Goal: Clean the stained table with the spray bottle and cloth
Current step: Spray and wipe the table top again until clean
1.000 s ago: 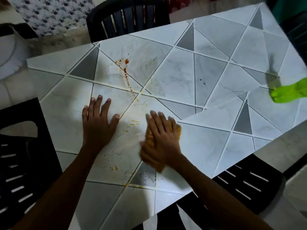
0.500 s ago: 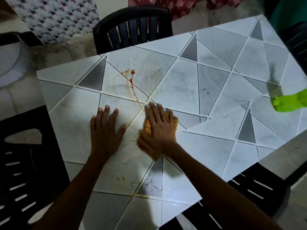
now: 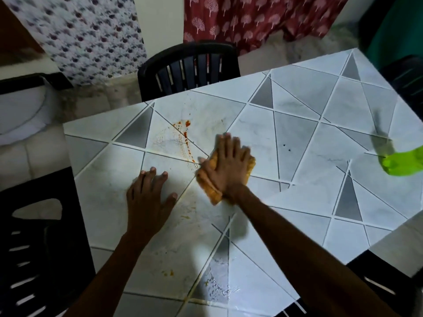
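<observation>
The table (image 3: 297,138) has a grey and white triangle pattern. An orange-red stain (image 3: 185,143) runs across its far left part, and small orange specks (image 3: 168,272) lie nearer to me. My right hand (image 3: 229,163) presses flat, fingers straight, on a folded orange cloth (image 3: 207,186), just right of the stain's lower end. My left hand (image 3: 148,200) rests flat on the tabletop to the left of the cloth, fingers spread. A green spray bottle (image 3: 402,162) lies at the table's right edge, partly cut off by the frame.
A black plastic chair (image 3: 190,69) stands behind the table's far edge. More black chairs sit at the left (image 3: 39,248), the lower right (image 3: 389,287) and the far right. A wet patch (image 3: 219,284) glistens near the front edge. Patterned fabrics hang at the back.
My right hand has pushed the cloth away from me, up toward the orange stain line. The left hand stays flat on the table. The camera has tilted up.
</observation>
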`<state>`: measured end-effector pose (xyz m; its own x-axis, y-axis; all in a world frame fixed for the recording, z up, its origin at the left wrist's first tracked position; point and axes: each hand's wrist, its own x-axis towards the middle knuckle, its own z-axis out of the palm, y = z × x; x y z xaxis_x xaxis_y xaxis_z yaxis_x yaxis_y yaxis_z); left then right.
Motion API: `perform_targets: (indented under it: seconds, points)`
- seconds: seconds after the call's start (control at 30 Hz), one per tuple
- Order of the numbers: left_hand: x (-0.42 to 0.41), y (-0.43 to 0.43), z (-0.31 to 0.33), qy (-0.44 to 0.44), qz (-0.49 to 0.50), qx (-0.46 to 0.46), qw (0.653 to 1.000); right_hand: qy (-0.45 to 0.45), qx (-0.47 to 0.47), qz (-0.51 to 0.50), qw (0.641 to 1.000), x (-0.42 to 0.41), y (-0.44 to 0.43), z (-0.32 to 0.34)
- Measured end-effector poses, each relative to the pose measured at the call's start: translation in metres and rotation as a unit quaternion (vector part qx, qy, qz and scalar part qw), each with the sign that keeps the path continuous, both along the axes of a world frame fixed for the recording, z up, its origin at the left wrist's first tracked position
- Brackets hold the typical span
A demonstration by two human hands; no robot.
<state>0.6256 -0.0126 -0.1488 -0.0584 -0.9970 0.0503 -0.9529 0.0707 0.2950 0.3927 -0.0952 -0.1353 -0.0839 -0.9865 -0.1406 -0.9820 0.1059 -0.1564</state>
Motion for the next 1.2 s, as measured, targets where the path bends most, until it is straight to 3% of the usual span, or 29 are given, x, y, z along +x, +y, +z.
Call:
perform_targets:
  seconds: [0.1,0.17,0.3,0.37,0.43,0.5,0.6,0.7,0.77,0.9,1.03,1.1,1.2]
  points:
    - [0.012,-0.015,0.010,0.021,-0.023,-0.006,1.000,-0.009,0.005,0.149,0.989,0.017,0.055,0.007]
    - [0.021,-0.030,0.013,0.022,-0.019,-0.011,1.000,-0.001,-0.001,0.180,0.984,-0.009,0.083,0.007]
    - [0.027,-0.044,0.011,0.005,0.008,0.008,1.000,0.012,0.004,0.010,1.000,-0.075,0.056,0.001]
    - [0.026,-0.041,0.005,0.002,0.012,0.022,1.000,0.011,0.017,-0.072,0.997,-0.080,0.005,0.001]
    - [0.028,-0.039,-0.001,-0.001,0.022,0.046,0.999,-0.007,0.020,-0.089,0.996,-0.055,-0.047,-0.002]
    - [0.030,-0.039,-0.002,-0.002,0.023,0.056,0.998,-0.016,0.011,-0.043,0.999,-0.013,-0.074,-0.004]
    - [0.032,-0.041,0.004,0.005,0.020,0.062,0.998,-0.019,-0.019,0.112,0.993,0.037,-0.052,-0.002]
    - [0.030,-0.042,0.010,0.021,0.022,0.060,0.998,-0.025,-0.030,0.263,0.964,0.022,0.002,-0.002]
    - [0.028,-0.045,0.014,0.025,0.028,0.066,0.997,-0.022,-0.036,0.288,0.957,-0.013,0.014,-0.003]
    - [0.027,-0.046,0.011,0.019,0.030,0.074,0.997,0.038,-0.015,0.156,0.987,-0.069,-0.037,-0.001]
    - [0.027,-0.044,0.007,0.021,0.034,0.079,0.996,0.011,0.004,0.044,0.999,-0.034,-0.129,-0.002]
    - [0.029,-0.045,0.009,0.025,0.032,0.082,0.996,0.010,0.001,0.097,0.995,0.009,-0.141,-0.004]
    - [0.036,-0.050,0.012,0.049,0.021,0.072,0.996,0.003,-0.024,0.288,0.957,0.041,-0.107,-0.003]
